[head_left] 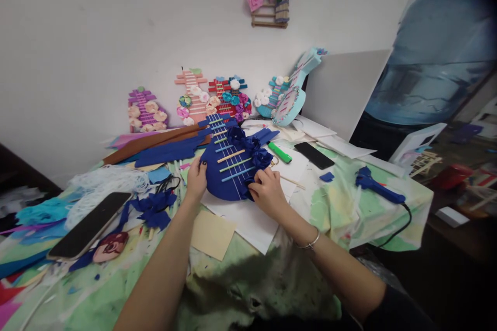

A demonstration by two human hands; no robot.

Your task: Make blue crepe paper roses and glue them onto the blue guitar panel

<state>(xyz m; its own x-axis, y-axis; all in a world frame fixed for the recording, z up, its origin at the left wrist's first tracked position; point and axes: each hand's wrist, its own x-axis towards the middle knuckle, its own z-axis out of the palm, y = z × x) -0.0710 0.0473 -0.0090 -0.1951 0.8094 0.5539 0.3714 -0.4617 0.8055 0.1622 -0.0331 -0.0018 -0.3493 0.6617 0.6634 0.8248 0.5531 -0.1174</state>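
Observation:
A dark blue craft pipa (219,178), with white strings and thin coloured sticks across its front, is held up over the table. My left hand (197,178) is closed on its left edge, thumb on the front. Blue paper flowers (256,151) run down the pipa's right side. At the lower right edge, my right hand (267,192) has its fingers pinched together against a blue paper flower, partly covered by the fingers. White paper (254,230) and a tan square of paper (213,232) lie beneath.
Left lie a phone (91,225), blue paper scraps (153,209) and white shredded paper (108,183). Right are a green marker (280,152), a black phone (313,155) and a blue glue gun (378,186) with its cord. Decorated craft instruments (190,93) lean on the wall.

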